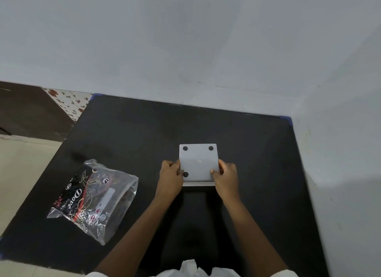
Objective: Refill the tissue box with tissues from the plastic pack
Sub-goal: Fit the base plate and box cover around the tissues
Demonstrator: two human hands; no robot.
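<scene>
A pale grey square tissue box point(199, 163) lies upside down in the middle of the black mat, its flat base up with black round pads at the corners. My left hand point(171, 176) grips its left edge and my right hand point(225, 176) grips its right edge, thumbs on the base. To the left lies the clear plastic pack point(94, 198) with black and red print; its open mouth faces right. White tissue point(188, 266) shows at the bottom edge, near my body.
The black mat point(123, 136) covers the table, which sits in a corner against grey walls at the back and right. A beige floor and a flowered tile strip point(70, 103) lie to the left.
</scene>
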